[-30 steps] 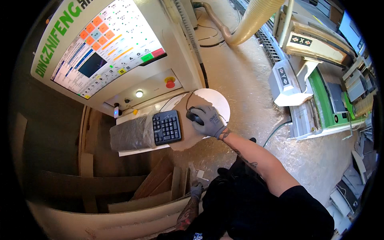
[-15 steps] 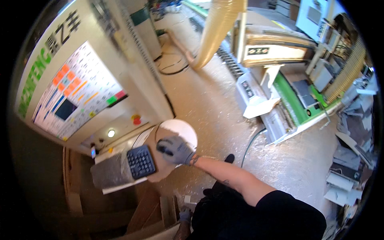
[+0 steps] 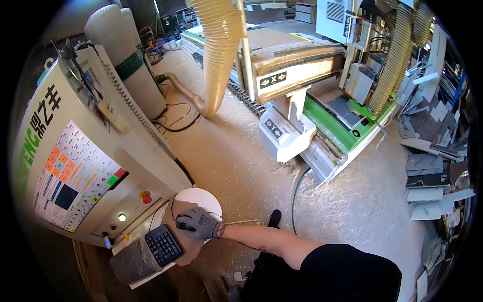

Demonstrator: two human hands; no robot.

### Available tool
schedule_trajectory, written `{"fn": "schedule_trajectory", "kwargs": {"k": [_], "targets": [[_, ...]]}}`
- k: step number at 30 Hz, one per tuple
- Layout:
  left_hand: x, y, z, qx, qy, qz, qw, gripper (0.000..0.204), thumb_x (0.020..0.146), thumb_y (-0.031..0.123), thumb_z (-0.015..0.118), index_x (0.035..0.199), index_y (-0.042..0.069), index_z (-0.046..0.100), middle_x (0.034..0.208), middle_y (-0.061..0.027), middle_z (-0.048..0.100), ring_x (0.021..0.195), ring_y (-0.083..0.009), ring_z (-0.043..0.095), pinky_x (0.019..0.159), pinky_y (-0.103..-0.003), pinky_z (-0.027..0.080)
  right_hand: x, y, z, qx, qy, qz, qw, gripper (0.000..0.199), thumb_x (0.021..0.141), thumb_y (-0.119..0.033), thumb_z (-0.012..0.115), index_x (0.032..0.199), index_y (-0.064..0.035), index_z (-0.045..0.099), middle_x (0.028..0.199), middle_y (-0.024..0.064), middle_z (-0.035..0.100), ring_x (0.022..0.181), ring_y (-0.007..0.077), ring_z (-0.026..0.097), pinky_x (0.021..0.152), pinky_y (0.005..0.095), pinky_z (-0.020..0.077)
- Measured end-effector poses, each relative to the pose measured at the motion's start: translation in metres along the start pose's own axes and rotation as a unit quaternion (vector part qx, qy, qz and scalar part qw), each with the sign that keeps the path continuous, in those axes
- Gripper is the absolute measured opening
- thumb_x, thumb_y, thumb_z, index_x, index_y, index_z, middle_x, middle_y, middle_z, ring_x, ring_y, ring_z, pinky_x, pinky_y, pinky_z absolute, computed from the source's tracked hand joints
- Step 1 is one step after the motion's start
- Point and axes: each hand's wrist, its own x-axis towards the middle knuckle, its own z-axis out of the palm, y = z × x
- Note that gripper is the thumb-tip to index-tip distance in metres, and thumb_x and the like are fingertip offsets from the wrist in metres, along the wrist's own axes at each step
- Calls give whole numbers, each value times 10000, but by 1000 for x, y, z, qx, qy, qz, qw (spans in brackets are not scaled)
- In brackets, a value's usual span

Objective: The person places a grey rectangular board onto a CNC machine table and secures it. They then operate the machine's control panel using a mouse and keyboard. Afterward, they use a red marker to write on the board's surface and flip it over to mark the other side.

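My right hand (image 3: 202, 225), in a grey work glove, rests over a black computer mouse (image 3: 184, 223) with its fingers curved around it. Under the mouse lies a piece of brown cardboard (image 3: 188, 251) on a white shelf with a rounded end (image 3: 210, 200). Left of the hand sits a black keyboard (image 3: 163, 245), partly sheathed in dusty clear plastic. Low at the bottom edge, my left hand (image 3: 234, 293) shows only as a dim grey patch beside my dark clothes. Its fingers cannot be made out.
A control cabinet (image 3: 132, 179) with a lit screen (image 3: 65, 189) and a red knob (image 3: 146, 197) stands at left. Beyond are a ribbed hose (image 3: 217, 55) and a large machine (image 3: 297, 75). A cable (image 3: 295, 201) crosses the dusty floor; board offcuts (image 3: 427, 171) pile at right.
My view has swung up and to the right, so cabinet and shelf appear further left and more of the machine shows. The right hand stays on the mouse. The left hand has nearly left the picture.
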Motion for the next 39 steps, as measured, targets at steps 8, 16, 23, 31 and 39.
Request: {"fn": "schedule_trajectory", "kwargs": {"k": [8, 16, 23, 31, 39], "targets": [[3, 3, -3, 8, 0, -2, 1000, 160, 894, 177, 664, 1007, 66, 691, 898, -65, 651, 789, -210, 636, 660, -352, 532, 3, -5, -3, -8, -7, 2, 1000, 339, 833, -268, 687, 1168, -212, 677, 1219, 59, 625, 1092, 303, 599, 914, 476, 463], [2, 3, -5, 9, 0, -9, 1000, 155, 890, 176, 662, 991, 63, 696, 887, -65, 656, 783, -208, 635, 665, -349, 530, 2, -6, -5, 7, 8, 14, 1000, 352, 831, -278, 688, 1176, -210, 671, 1226, 64, 620, 1105, 304, 587, 917, 476, 453], [3, 4, -3, 10, -1, -9, 1000, 151, 886, 174, 661, 977, 61, 701, 878, -66, 659, 778, -206, 634, 669, -347, 528, 0, -4, 2, 12, -1, 31, 999, 335, 834, -285, 683, 1160, -207, 675, 1216, 54, 622, 1109, 291, 584, 920, 469, 452], [3, 4, -8, 12, -3, -11, 1000, 148, 881, 173, 660, 961, 58, 706, 866, -67, 664, 773, -204, 632, 674, -344, 526, 1, -2, 1, -5, -18, 9, 1000, 308, 837, -283, 676, 1135, -204, 676, 1196, 40, 624, 1098, 281, 587, 895, 470, 460], [-2, 0, -11, 15, -5, -14, 1000, 145, 876, 172, 658, 945, 55, 711, 855, -68, 668, 767, -201, 631, 678, -341, 524, -1, -3, 0, -22, -5, 15, 1000, 326, 833, -291, 682, 1152, -223, 668, 1186, 37, 628, 1049, 294, 594, 868, 472, 462]]}}
